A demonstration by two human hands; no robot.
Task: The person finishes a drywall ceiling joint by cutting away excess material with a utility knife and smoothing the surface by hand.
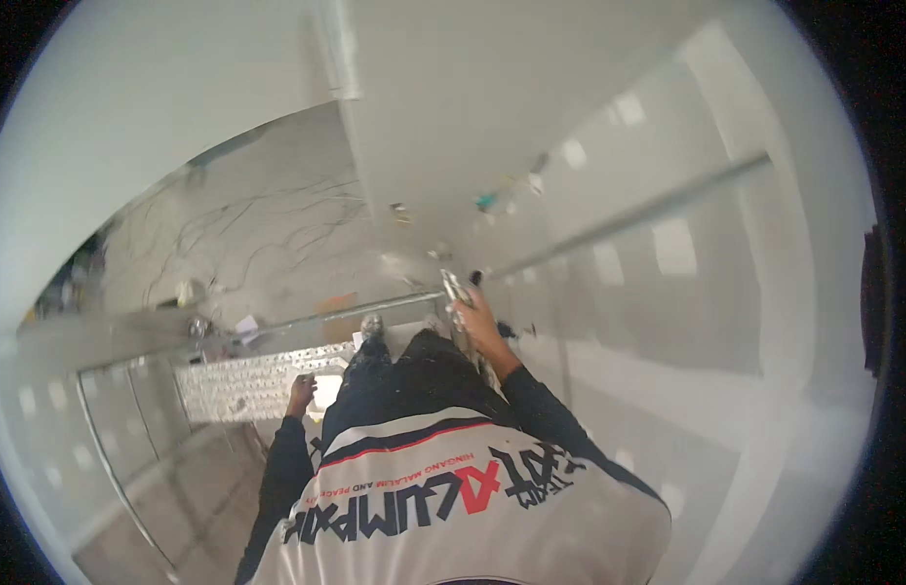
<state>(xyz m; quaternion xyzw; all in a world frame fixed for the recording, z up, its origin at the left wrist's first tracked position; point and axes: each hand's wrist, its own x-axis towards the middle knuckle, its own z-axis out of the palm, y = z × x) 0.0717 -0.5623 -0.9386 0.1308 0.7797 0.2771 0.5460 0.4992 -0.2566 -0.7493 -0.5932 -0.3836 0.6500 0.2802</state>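
Observation:
My right hand [480,324] reaches forward at the right of my legs, fingers wrapped round a slim, light metallic hand tool [454,289]. Blur hides what kind of tool it is. A dark knob-like piece [475,278] shows beside its upper end. Low on the left, my left hand [301,392] has its fingers curled beside a pale flat piece [327,391]. Whether that piece is in its grip cannot be made out. Both hands are above the perforated metal scaffold plank's level or beside it.
I am up on a scaffold with a perforated metal plank [263,383] and metal rails [112,444]. A grey wall with white filled patches [675,246] rises close on the right. Far below, cables [248,229] and scattered items lie on the floor. A white wall edge [348,58] stands ahead.

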